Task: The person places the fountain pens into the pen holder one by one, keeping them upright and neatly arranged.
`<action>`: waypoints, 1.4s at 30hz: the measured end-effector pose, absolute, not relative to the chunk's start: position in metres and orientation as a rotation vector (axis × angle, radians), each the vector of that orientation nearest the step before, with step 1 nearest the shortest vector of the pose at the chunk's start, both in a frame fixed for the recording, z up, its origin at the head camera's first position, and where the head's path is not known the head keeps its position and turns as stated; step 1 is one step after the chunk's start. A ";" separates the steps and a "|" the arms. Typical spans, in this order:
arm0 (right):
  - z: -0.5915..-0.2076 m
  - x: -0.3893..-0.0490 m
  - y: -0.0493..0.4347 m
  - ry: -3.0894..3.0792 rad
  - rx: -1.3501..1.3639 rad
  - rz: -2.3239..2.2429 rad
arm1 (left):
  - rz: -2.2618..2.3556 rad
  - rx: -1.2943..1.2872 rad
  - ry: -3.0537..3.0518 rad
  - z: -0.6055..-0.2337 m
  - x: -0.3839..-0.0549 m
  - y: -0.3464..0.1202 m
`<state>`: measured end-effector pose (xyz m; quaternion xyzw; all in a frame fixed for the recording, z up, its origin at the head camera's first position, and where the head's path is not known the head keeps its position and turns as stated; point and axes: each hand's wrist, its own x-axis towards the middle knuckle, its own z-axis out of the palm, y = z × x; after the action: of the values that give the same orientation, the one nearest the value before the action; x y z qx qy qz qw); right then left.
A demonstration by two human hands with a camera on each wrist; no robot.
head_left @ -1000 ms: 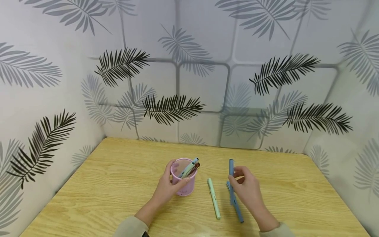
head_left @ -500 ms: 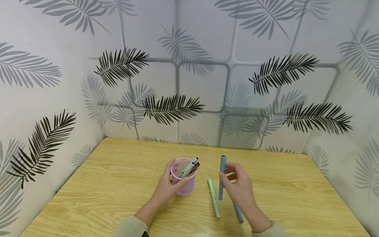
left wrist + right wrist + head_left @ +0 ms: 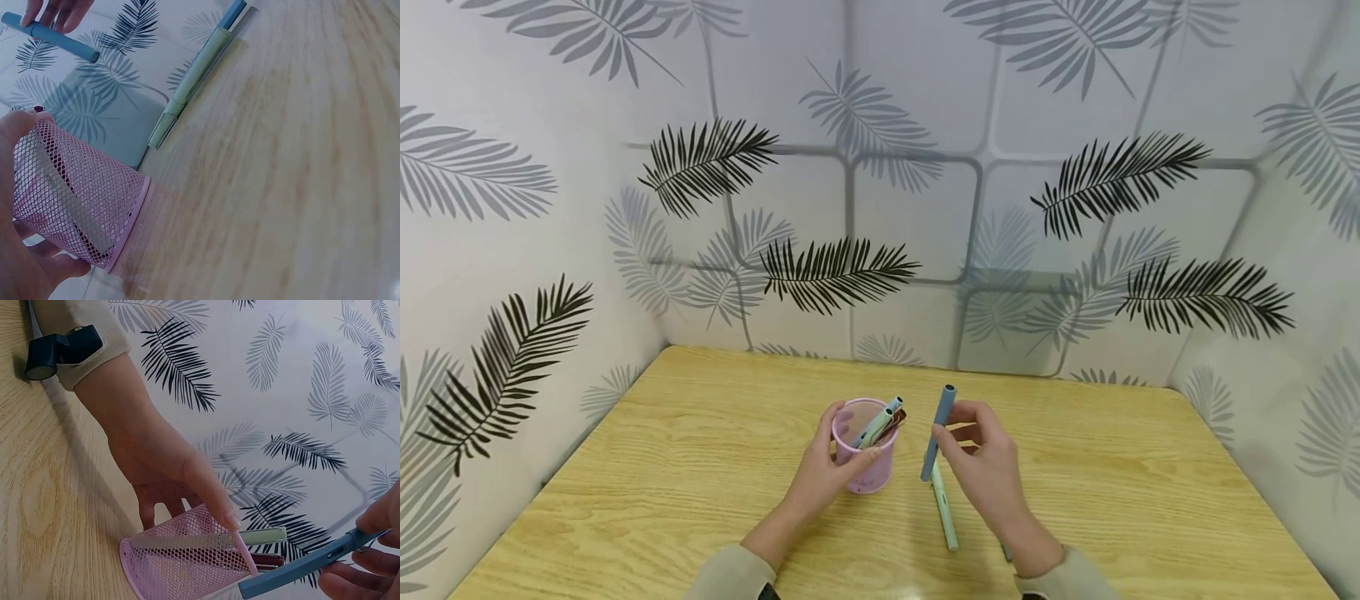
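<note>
A pink mesh pen cup (image 3: 871,479) stands on the table, gripped by my left hand (image 3: 829,473) with the thumb near its rim. Leaning in the cup are a light green pen (image 3: 265,535), a light blue one (image 3: 896,403) and a dark red one (image 3: 270,559). Right of the cup, my right hand (image 3: 983,458) pinches a blue pen (image 3: 937,433), tilted and off the table. In the right wrist view, the held pen's lower end appears close to the cup's rim.
A light green pen (image 3: 945,512) lies on the wooden table (image 3: 700,433), right of the cup. Another blue pen (image 3: 1007,552) lies farther right, mostly hidden by my right forearm. A leaf-patterned wall covering (image 3: 910,225) rises behind the table and at both sides.
My right hand has lifted the blue pen off the spot by the other blue pen and moved left towards the cup, tilting the pen. My left hand and the cup have stayed put.
</note>
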<state>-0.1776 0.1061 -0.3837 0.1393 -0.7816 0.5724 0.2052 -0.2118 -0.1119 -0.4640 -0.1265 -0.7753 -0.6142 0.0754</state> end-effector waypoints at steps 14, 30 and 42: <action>-0.379 -0.178 0.081 -2.001 0.465 1.681 | -1.860 -0.378 -2.307 -0.464 -0.211 -0.113; -0.388 -0.190 0.070 -1.942 0.481 1.766 | -1.858 -0.376 -2.323 -0.463 -0.213 -0.113; -0.401 -0.194 0.071 -2.143 0.507 1.555 | -1.932 -0.392 -2.313 -0.447 -0.203 -0.111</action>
<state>-0.1941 0.0710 -0.4014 0.1836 -0.7753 0.5625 0.2211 -0.2034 -0.1106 -0.4475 -0.1289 -0.7602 -0.6347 0.0512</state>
